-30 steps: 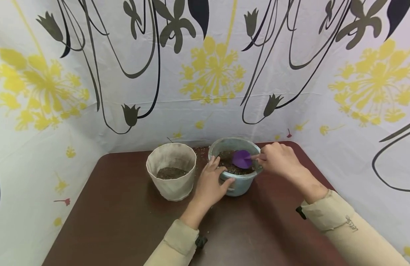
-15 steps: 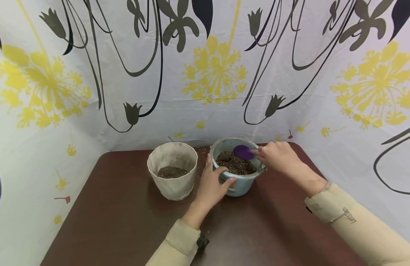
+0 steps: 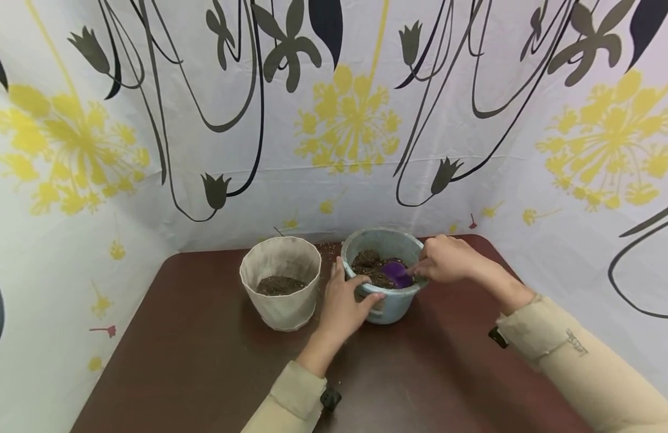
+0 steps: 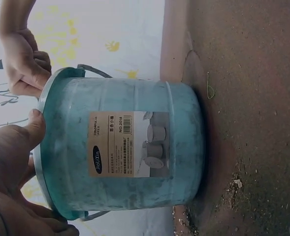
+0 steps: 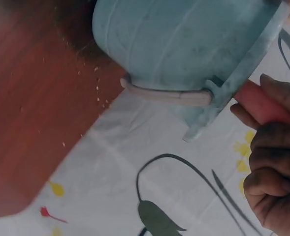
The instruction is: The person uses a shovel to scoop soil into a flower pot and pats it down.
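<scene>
A pale blue bucket (image 3: 392, 308) with dark soil (image 3: 368, 262) inside stands at the back of the table. My left hand (image 3: 341, 307) holds its rim from the near left; in the left wrist view, the thumb lies on the rim beside a paper label (image 4: 129, 144). My right hand (image 3: 448, 258) grips a small trowel by its reddish handle (image 5: 266, 105). The trowel's purple blade (image 3: 396, 273) is down in the soil near the bucket's front right wall, its tip hidden. Bucket and wall hide part of the trowel in the right wrist view.
A whitish faceted pot (image 3: 286, 310) with a low layer of soil stands left of the bucket. Loose crumbs (image 4: 235, 184) lie on the dark red table (image 3: 204, 361). Patterned cloth (image 3: 350, 198) hangs close behind the table. The bucket's carrying handle (image 5: 167, 96) hangs at its side.
The purple blade rose toward the bucket's back wall, then came down and forward into the soil. My left hand stays on the rim.
</scene>
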`<state>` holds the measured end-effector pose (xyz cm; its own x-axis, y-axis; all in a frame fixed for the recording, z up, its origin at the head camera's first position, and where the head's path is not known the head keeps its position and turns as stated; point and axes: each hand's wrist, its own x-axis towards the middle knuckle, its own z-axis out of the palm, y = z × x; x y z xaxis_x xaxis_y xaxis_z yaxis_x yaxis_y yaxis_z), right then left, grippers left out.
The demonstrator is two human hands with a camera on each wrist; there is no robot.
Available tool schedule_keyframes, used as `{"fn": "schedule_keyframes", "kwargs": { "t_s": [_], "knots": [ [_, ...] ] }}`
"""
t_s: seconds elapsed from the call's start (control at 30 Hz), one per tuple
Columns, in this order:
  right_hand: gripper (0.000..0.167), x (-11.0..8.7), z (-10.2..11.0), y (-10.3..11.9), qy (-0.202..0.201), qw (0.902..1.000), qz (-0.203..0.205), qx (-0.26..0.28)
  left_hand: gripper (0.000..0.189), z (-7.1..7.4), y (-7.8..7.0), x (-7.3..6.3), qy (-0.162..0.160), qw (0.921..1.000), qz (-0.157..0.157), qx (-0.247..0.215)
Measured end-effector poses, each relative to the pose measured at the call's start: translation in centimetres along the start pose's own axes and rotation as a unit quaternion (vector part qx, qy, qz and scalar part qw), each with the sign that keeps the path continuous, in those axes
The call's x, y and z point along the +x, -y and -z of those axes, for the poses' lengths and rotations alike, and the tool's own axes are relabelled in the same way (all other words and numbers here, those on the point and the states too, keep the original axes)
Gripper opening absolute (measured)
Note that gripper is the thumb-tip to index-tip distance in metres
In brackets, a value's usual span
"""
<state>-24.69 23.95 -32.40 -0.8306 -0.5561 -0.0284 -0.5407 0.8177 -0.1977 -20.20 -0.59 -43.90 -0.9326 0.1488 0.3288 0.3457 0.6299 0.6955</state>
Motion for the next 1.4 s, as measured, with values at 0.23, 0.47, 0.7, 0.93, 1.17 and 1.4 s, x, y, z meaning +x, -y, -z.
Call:
{"fn": "schedule_keyframes", "kwargs": {
  "t_s": [0.23, 0.47, 0.7, 0.93, 1.17, 1.4],
  "knots": [
    [0.018, 0.2, -1.4, -1.0, 0.013, 0.9906, 0.015, 0.135, 0.047, -0.1, 0.0, -0.1, -0.001, 0.9999, -0.003, 0.013],
    [0.021, 0.6, -2.9, -0.9, -0.007, 0.9783, -0.054, 0.200, 0.046, 0.0, 0.0, 0.2, -0.009, 0.9998, -0.007, 0.016],
    [0.025, 0.9, -3.0, -0.9, -0.018, 0.9643, -0.103, 0.244, 0.046, 0.1, -0.2, 0.1, 0.002, 0.9998, -0.004, 0.017],
    [0.023, 1.0, -3.8, -0.7, -0.017, 0.9474, -0.116, 0.298, 0.048, -0.1, -0.2, -0.1, 0.003, 0.9999, 0.003, 0.013],
    [0.023, 0.8, -3.7, -1.5, -0.023, 0.9227, -0.128, 0.363, 0.049, -0.3, -0.2, 0.0, 0.002, 0.9998, -0.003, 0.021],
    [0.031, 0.1, -3.8, -2.1, -0.023, 0.8958, -0.162, 0.413, 0.045, -0.4, -0.1, 0.1, -0.012, 0.9994, -0.015, 0.029]
  ]
}}
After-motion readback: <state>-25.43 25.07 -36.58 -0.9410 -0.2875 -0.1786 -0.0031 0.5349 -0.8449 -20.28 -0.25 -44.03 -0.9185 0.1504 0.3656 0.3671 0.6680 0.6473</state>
